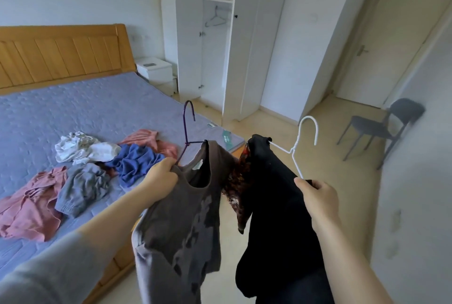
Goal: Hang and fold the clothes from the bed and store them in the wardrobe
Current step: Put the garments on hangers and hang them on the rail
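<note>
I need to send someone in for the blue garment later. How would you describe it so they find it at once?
Start at the bed with the wooden headboard and lilac-grey cover. Near its foot lies a loose cluster of crumpled clothes; the blue garment sits at the cluster's right, between the white bundle and the pink piece. It is the only saturated blue item; its neighbours are white, grey or pink.

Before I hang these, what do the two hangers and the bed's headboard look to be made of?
Purple hanger: thin wire, probably coated metal; the slim rod is twisted at its neck. White hanger: also thin coated wire, smooth white finish, though plastic cannot be excluded. Headboard: wood or wood veneer, warm orange panels with a satin sheen.
</note>
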`<state>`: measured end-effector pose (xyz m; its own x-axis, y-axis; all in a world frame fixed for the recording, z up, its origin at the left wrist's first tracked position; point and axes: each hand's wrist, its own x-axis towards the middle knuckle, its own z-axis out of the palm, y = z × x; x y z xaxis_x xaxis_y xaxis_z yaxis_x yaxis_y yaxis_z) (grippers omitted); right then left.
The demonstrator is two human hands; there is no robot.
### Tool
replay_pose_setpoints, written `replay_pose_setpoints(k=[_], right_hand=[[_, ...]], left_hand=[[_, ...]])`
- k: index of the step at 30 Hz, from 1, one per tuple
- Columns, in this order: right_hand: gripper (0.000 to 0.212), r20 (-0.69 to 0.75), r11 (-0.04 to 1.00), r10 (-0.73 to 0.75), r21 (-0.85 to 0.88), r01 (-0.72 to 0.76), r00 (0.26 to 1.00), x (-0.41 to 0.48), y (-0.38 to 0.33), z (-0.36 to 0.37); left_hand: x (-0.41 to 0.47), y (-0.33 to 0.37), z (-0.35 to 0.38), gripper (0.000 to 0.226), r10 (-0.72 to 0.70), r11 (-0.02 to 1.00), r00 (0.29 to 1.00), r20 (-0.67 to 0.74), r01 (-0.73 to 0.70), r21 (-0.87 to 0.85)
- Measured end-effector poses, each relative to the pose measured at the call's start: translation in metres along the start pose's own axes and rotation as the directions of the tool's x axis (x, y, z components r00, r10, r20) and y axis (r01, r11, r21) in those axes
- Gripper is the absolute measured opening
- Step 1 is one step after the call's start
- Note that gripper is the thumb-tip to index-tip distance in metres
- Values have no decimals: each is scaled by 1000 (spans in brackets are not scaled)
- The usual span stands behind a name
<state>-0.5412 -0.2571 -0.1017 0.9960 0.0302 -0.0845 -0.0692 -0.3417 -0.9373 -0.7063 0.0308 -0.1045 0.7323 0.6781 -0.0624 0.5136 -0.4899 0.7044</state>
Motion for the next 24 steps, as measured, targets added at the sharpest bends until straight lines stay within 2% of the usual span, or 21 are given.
replay_pose_setpoints(k=[3,7,12,15,20,24], right_hand=[[38,-12,998,51,24,-51,999,18,-8,10],[34,-48,990,120,80,-116,992,41,-25,22],[33,-128,992,98,89,-87,987,68,-43,34],[39,-161,998,61,35,-56,985,86,-45,40],[42,-207,997,17,-76,-33,978,125,-43,46],[45,-193,991,-18,-133,-8,981,173,-43,48]], left_hand=[[27,10,7,8,55,998,998,14,-55,12],[68,28,10,20,127,992,991,32,-126,-10],[116,53,22,14,206,977,975,86,-199,-77],[140,69,34,6,247,963,964,100,-233,-133],[182,101,62,16,321,941,938,127,-302,-151],[219,127,88,18,317,943,938,141,-296,-152]])
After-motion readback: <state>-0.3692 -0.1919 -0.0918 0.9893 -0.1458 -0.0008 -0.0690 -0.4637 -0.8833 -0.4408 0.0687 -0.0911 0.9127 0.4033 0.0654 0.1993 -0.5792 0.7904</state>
